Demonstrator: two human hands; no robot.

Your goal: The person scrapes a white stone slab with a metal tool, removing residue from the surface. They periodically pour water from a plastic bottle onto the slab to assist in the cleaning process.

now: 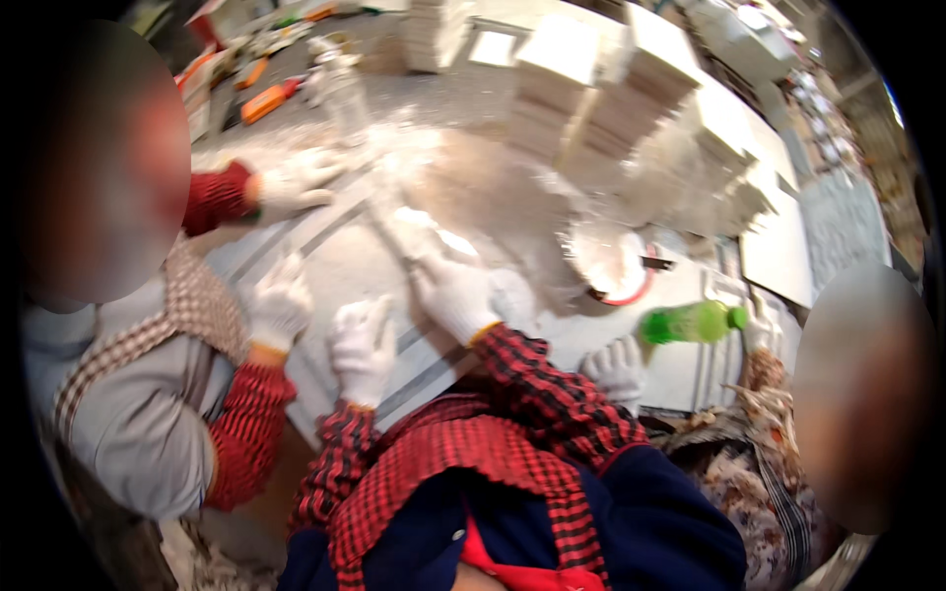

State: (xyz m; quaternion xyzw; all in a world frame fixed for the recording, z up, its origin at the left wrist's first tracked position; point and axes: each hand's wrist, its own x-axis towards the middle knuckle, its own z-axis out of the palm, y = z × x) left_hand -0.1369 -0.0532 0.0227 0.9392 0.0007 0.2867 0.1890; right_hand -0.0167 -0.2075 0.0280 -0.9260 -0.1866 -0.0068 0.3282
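Observation:
Both my hands wear white knitted gloves. My left hand (363, 350) is over a pale flat panel with grey stripes (355, 261), its fingers curled in; anything inside them is hidden. Further right, my right hand (456, 295) reaches palm down to the panel's right edge, beside a bright whitish patch. Motion smears its fingers, so their grip does not show. A co-worker at left has one gloved hand (279, 307) by the panel's left side and another (293, 184) at its far end.
Stacks of white blocks (554, 84) stand at the back. A white-filled bowl (606, 264) with a dark handle sits right of my hands, near a green bottle (690, 322). A second co-worker's gloved hand (616, 369) is close to my right arm. Orange-handled tools (264, 102) lie far left.

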